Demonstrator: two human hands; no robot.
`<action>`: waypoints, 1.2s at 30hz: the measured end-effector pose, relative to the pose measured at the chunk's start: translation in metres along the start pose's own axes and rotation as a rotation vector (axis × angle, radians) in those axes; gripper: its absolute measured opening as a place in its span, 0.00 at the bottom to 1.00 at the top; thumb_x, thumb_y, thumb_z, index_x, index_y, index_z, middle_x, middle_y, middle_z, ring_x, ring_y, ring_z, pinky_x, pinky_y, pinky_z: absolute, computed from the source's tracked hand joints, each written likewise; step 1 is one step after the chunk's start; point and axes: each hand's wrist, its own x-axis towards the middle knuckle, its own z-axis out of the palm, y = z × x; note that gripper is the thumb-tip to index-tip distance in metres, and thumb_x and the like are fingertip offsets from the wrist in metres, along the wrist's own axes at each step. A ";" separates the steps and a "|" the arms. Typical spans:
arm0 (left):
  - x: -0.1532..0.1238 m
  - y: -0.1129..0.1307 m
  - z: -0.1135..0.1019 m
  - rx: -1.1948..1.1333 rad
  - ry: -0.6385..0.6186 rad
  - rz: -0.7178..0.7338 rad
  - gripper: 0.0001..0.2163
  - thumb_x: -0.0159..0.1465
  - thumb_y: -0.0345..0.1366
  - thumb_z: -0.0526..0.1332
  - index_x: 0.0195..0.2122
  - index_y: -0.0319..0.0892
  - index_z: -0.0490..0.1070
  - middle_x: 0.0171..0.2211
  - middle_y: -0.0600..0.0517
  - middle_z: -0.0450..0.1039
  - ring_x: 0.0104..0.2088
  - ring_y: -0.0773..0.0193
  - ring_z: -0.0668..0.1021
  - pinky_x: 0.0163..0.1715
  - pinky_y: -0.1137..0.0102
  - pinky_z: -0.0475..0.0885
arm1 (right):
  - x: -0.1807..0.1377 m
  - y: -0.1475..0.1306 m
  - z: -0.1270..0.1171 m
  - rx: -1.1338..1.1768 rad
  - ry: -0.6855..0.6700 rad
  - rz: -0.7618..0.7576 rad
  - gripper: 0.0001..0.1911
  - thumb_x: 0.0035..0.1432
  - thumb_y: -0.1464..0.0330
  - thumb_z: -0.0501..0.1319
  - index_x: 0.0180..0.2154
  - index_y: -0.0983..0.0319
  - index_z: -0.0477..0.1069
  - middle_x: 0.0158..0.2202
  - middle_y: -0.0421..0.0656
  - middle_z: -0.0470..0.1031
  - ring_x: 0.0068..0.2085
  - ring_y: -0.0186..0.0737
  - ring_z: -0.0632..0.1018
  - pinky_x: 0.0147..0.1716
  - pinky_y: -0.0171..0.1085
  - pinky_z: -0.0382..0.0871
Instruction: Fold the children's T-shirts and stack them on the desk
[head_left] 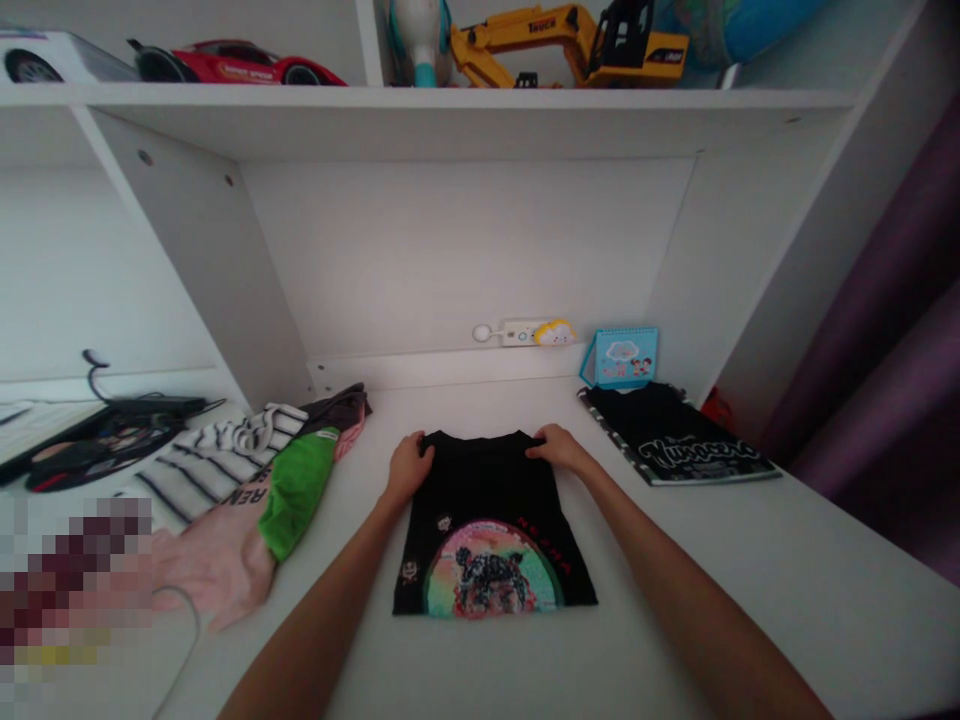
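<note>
Pixelated patch (71, 585) unreadable; left-hand fingers (421, 449) perhaps tucked under shirt (487, 495) edge.

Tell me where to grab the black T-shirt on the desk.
Far edge, at its two corners, from above. The black T-shirt lies flat on the desk, so likely only an edge can be pinched; the left grip and right grip sit on those corners.

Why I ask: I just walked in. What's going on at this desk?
A person has both hands on a black T-shirt that lies flat, print up, on a white desk. The left hand and the right hand each hold a corner of its far edge. A heap of clothes lies to the left, and a black printed item lies to the right.
</note>
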 end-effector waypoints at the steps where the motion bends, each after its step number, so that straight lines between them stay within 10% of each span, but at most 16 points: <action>1: 0.000 -0.001 -0.001 -0.012 -0.022 0.022 0.15 0.57 0.33 0.55 0.45 0.37 0.66 0.41 0.45 0.71 0.39 0.60 0.73 0.42 0.68 0.65 | -0.001 -0.001 0.000 -0.004 -0.008 -0.001 0.10 0.41 0.67 0.64 0.29 0.65 0.72 0.27 0.41 0.73 0.30 0.37 0.73 0.27 0.31 0.59; 7: 0.003 0.004 -0.003 -0.284 -0.069 0.192 0.10 0.54 0.28 0.55 0.37 0.41 0.69 0.33 0.52 0.71 0.32 0.66 0.74 0.34 0.71 0.68 | 0.002 -0.006 -0.016 0.009 0.065 -0.082 0.11 0.45 0.70 0.62 0.35 0.63 0.69 0.34 0.41 0.73 0.35 0.36 0.73 0.32 0.30 0.62; 11: 0.012 0.020 0.005 -0.489 0.094 0.016 0.16 0.58 0.31 0.55 0.48 0.39 0.61 0.42 0.46 0.69 0.34 0.66 0.75 0.35 0.71 0.70 | 0.010 -0.011 -0.026 -0.054 0.261 -0.042 0.17 0.56 0.68 0.52 0.48 0.64 0.60 0.43 0.47 0.69 0.44 0.40 0.70 0.42 0.35 0.60; 15: 0.016 0.028 0.016 -0.284 0.065 -0.159 0.24 0.59 0.35 0.56 0.54 0.30 0.53 0.46 0.36 0.66 0.40 0.59 0.75 0.42 0.66 0.67 | 0.007 -0.001 -0.027 -0.231 0.295 0.108 0.26 0.56 0.64 0.53 0.53 0.71 0.54 0.45 0.56 0.67 0.47 0.47 0.69 0.42 0.38 0.61; 21: -0.015 0.042 0.025 0.076 0.001 0.173 0.23 0.60 0.35 0.53 0.56 0.32 0.52 0.52 0.38 0.61 0.53 0.56 0.65 0.51 0.63 0.59 | -0.031 0.015 -0.021 -0.326 0.200 0.142 0.18 0.56 0.61 0.54 0.38 0.70 0.69 0.43 0.60 0.67 0.48 0.53 0.67 0.42 0.42 0.61; 28: -0.044 0.079 -0.002 0.336 -0.189 0.085 0.21 0.61 0.38 0.53 0.53 0.33 0.57 0.44 0.37 0.67 0.43 0.52 0.72 0.39 0.63 0.67 | -0.047 0.014 -0.022 -0.314 0.099 0.120 0.16 0.53 0.60 0.57 0.38 0.65 0.68 0.39 0.51 0.72 0.42 0.45 0.73 0.35 0.35 0.62; 36: -0.059 0.076 -0.019 -0.328 -0.474 -0.022 0.24 0.54 0.38 0.60 0.51 0.37 0.61 0.42 0.45 0.70 0.36 0.60 0.74 0.31 0.71 0.69 | -0.034 0.027 -0.030 -0.160 0.025 0.168 0.16 0.46 0.60 0.61 0.32 0.66 0.71 0.32 0.48 0.75 0.33 0.42 0.75 0.26 0.32 0.60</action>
